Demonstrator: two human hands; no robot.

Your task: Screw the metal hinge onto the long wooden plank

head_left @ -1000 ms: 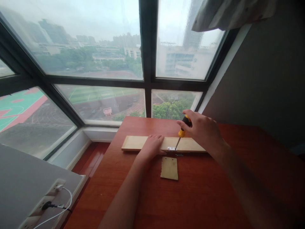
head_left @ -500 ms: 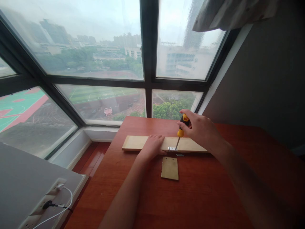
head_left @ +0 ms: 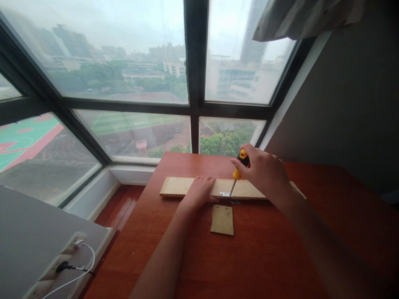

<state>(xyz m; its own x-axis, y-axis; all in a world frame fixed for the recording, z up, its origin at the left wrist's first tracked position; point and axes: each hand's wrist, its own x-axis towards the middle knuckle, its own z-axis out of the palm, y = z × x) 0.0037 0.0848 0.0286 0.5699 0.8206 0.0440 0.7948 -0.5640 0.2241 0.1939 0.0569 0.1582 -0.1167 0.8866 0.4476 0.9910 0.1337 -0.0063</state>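
Note:
My right hand (head_left: 264, 170) is wrapped round the yellow-and-black handle of a screwdriver (head_left: 237, 172), which leans slightly. Its tip meets the right end of a small silver hinge (head_left: 225, 194) at the near edge of a long pale wooden board (head_left: 177, 187). Left of the hinge, my left hand (head_left: 201, 193) grips the board, fingers over its top and thumb by the near edge. A few screws (head_left: 236, 202) lie just in front of the board. Nearer to me is a small flat wooden piece (head_left: 222, 220) with two holes along its far edge.
Everything lies on a reddish-brown table (head_left: 249, 261). Large windows with a dark frame (head_left: 193, 83) rise behind it. At lower left, a low wall carries power sockets (head_left: 57, 265) with a white cable (head_left: 92, 253) and a black plug (head_left: 64, 267). A curtain (head_left: 305, 20) hangs at upper right.
My right hand has turned and shifted slightly to the right on the screwdriver handle, its fingers in a different pose. The left hand and the board stay put.

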